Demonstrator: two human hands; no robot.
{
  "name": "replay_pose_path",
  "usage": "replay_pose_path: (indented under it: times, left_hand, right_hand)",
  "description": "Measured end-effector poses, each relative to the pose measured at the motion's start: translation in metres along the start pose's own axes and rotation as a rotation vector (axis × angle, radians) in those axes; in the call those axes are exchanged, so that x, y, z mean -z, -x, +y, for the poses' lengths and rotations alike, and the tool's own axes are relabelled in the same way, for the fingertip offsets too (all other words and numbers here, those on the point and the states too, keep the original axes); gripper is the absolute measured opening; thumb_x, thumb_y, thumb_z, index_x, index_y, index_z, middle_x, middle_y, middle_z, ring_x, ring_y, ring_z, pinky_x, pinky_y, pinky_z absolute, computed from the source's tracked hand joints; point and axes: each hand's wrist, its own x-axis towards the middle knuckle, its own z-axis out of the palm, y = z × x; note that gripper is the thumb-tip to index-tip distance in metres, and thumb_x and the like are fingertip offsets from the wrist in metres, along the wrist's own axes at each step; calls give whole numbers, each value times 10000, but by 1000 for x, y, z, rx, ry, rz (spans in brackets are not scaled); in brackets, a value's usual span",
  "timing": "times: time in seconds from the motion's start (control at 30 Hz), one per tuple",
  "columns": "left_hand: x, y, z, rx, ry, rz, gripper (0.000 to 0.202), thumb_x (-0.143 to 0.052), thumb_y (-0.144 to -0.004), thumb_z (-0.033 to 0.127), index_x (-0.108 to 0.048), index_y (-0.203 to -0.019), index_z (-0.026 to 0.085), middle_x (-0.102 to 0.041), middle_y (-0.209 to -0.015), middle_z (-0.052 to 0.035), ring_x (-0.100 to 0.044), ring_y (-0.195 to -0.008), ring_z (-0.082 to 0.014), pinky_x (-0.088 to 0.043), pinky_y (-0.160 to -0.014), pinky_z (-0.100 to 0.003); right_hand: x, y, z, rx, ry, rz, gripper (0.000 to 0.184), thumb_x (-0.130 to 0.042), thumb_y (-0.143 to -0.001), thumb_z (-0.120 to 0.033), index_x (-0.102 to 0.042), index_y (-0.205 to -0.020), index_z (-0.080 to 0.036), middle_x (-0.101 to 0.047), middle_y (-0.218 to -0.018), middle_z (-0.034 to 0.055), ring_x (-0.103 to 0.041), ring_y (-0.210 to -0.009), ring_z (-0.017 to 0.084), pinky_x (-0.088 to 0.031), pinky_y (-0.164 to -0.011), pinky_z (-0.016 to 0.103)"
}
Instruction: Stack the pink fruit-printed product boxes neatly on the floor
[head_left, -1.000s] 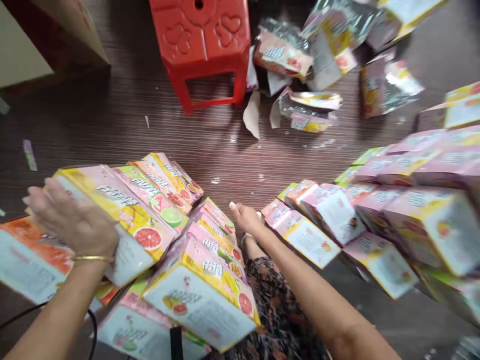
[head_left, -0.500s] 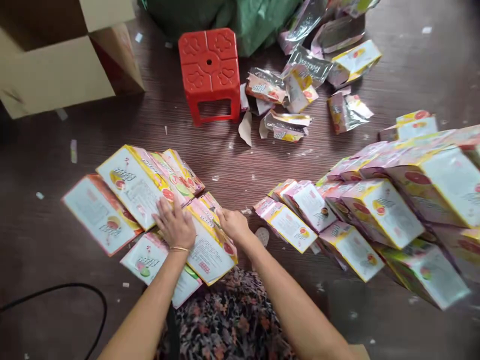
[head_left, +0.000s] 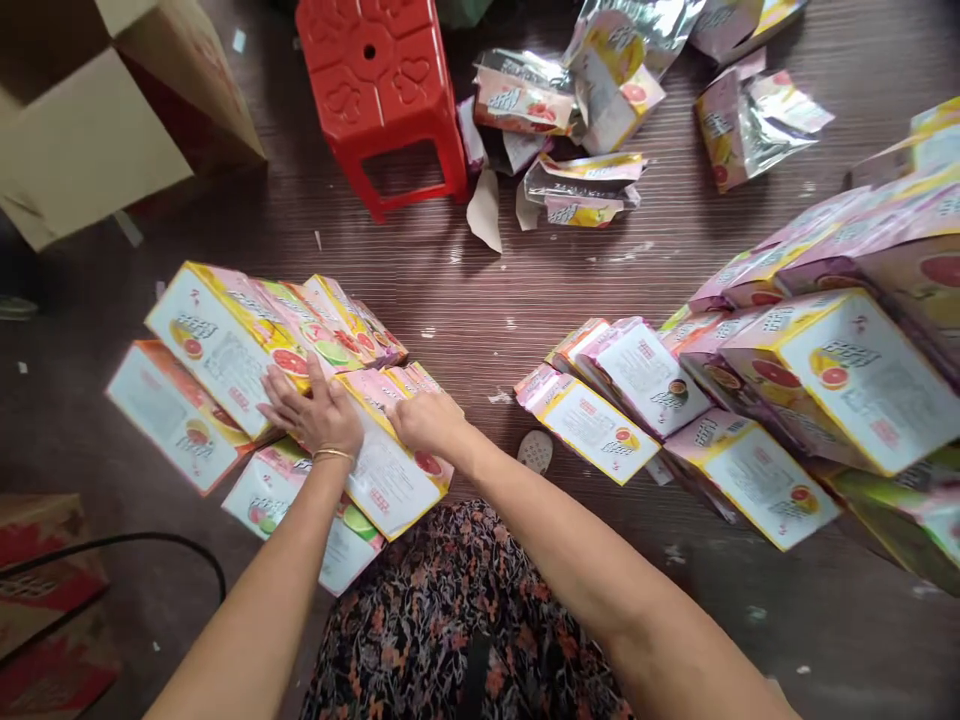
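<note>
Several pink-and-yellow fruit-printed boxes (head_left: 225, 350) stand packed together on the dark floor at my left. My left hand (head_left: 315, 410) lies on them with fingers spread flat, a thin bangle at the wrist. My right hand (head_left: 427, 420) rests with curled fingers on the top edge of the nearest box (head_left: 390, 470); I cannot make out whether it grips the box. A second, larger row of the same boxes (head_left: 750, 400) runs along the right side.
A red plastic stool (head_left: 382, 90) stands at the top, with torn silver-lined wrappers (head_left: 585, 130) beside it. An open cardboard carton (head_left: 97, 130) is at the top left, red cartons (head_left: 45, 600) at the bottom left, with a black cable (head_left: 150, 545) alongside.
The view has tipped back from the boxes. My left hand moved from the far left box to the middle of the stack, and my right hand came in onto the nearest box.
</note>
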Motion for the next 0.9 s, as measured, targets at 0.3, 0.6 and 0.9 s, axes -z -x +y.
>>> replay_pose_path:
  times: [0.3, 0.6, 0.9]
  left_hand:
    - [-5, -2, 2, -10, -4, 36, 495, -327, -947, 428, -438, -1409, 286, -129, -1555, -157, -50, -1454, -333, 15, -1142, -598]
    - [-6, -1, -2, 13, -23, 52, 495, -339, -939, 433, -459, -1397, 290, -147, -1547, -149, -68, -1451, -353, -11, -1150, -601]
    - [-11, 0, -4, -3, -1, 104, 484, -325, -942, 477, -473, -1377, 326, -172, -1554, -124, -101, -1445, -355, -28, -1131, -619]
  right_hand:
    - [-1, 49, 69, -272, -17, -78, 558, -181, -975, -472, -687, -1013, -240, -722, -981, 126, -675, -949, 276, -518, -759, 394]
    - [-42, -3, 59, 27, -43, -192, 520, -230, -971, -444, -691, -1015, -205, -708, -1051, 143, -657, -1005, 281, -523, -808, 426]
    - [-35, -53, 96, -248, -123, -54, 509, -210, -976, -440, -649, -1104, -217, -690, -1112, 133, -650, -1029, 286, -530, -798, 410]
